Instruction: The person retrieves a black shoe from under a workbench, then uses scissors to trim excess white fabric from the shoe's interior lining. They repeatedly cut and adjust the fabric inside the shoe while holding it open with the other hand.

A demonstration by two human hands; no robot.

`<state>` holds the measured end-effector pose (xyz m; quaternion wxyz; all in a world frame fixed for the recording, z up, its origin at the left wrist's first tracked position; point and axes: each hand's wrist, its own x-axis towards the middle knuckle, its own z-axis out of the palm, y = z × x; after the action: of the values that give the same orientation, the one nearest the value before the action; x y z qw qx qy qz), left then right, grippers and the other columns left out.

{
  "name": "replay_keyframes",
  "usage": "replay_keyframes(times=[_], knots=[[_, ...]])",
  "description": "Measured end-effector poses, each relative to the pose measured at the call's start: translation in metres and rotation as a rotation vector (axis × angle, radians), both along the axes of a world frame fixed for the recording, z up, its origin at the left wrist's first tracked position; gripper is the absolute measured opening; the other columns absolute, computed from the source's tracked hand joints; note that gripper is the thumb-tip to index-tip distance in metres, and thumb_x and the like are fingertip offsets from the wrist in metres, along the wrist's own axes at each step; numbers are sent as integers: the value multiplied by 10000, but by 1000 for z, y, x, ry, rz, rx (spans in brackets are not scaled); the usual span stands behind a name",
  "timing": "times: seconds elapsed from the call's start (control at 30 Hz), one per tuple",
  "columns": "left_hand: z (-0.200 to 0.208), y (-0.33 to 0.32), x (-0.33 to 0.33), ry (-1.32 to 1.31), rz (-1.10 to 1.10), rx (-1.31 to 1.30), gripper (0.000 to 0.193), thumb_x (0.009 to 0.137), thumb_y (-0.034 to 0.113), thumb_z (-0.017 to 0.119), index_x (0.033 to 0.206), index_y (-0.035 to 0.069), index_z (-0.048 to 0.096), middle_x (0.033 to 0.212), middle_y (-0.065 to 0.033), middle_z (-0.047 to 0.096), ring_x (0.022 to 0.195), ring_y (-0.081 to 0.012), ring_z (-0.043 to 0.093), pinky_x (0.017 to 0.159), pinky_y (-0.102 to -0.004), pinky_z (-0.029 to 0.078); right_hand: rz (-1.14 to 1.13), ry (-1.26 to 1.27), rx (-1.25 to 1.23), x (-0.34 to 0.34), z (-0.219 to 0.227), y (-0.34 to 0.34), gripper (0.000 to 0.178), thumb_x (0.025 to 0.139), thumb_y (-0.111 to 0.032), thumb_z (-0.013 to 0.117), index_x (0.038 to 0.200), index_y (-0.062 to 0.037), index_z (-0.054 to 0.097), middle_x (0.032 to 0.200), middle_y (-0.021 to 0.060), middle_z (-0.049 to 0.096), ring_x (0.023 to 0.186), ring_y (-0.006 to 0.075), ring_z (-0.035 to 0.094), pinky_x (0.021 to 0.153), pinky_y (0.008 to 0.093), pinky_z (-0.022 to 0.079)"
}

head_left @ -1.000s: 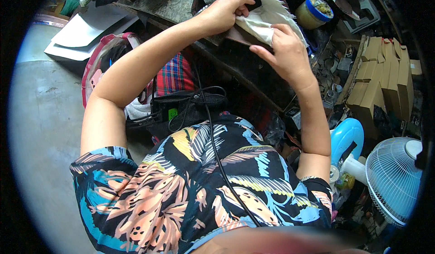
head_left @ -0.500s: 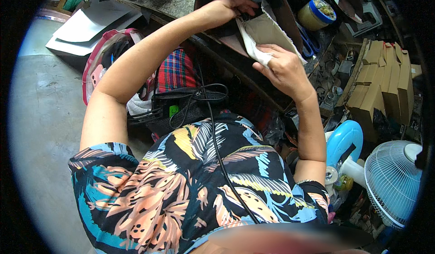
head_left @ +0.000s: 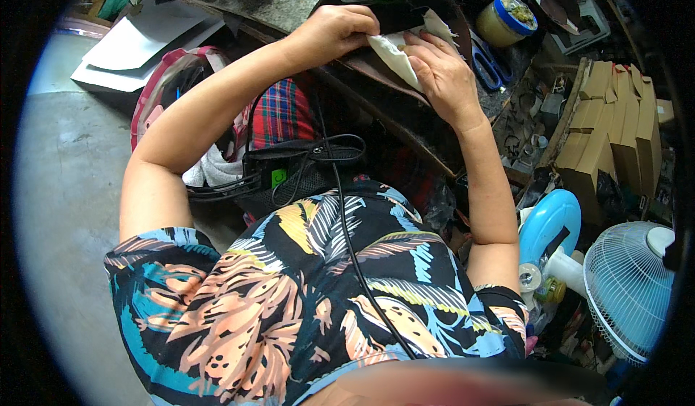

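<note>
Both my hands are at the top of the view, over a curved dark brown and black piece that looks like leather or a similar sheet. Its pale off-white lining cloth is folded along the edge. My left hand pinches the left end of this cloth between thumb and bent fingers. Farther right, my right hand is closed over the cloth, with the thumb along the fold and the fingers behind. A frayed end of the cloth sticks up past the right fingers. What lies under the fingertips is hidden.
Blue-handled scissors and a jar with a blue rim are right of the work. Cardboard boxes and a blue fan stand at the right. White sheets and a pink-trimmed bag lie left. A black cord crosses my front.
My left hand has come out of the dark piece's opening to the cloth's edge. The right hand has moved up and slightly inward, and the cloth is folded over more.
</note>
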<state>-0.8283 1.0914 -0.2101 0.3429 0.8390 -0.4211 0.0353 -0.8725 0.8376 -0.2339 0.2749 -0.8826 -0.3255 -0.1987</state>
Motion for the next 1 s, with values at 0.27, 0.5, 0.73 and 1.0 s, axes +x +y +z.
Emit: replay_keyframes(times=[0.27,0.5,0.73,1.0], knots=[[6,11,-20,-77,-23,115,209,805,51,756,939,32,598,938,-105,589,863,-292,656,762,-343,548,14,83,62,-2,-4,-3,299,984,-345,558,1059,-115,734,1194,68,707,1170,294,623,981,386,507],[3,2,-18,-43,102,86,251,743,24,713,979,34,626,967,-142,604,906,-301,642,792,-364,525,78,44,35,-5,40,16,504,853,-514,687,1025,-42,725,967,145,698,957,316,664,834,416,530],[7,7,-16,133,266,157,359,783,84,730,1113,-2,618,978,-186,681,932,-318,683,837,-393,551,-118,601,478,20,22,29,221,998,-139,517,994,38,650,931,150,722,810,225,707,767,321,577],[-12,8,-2,101,270,64,405,770,93,746,1146,19,616,985,-193,679,930,-339,677,821,-391,540,-59,338,58,5,43,31,339,951,-377,633,1006,-52,714,899,114,727,823,245,714,773,359,569]])
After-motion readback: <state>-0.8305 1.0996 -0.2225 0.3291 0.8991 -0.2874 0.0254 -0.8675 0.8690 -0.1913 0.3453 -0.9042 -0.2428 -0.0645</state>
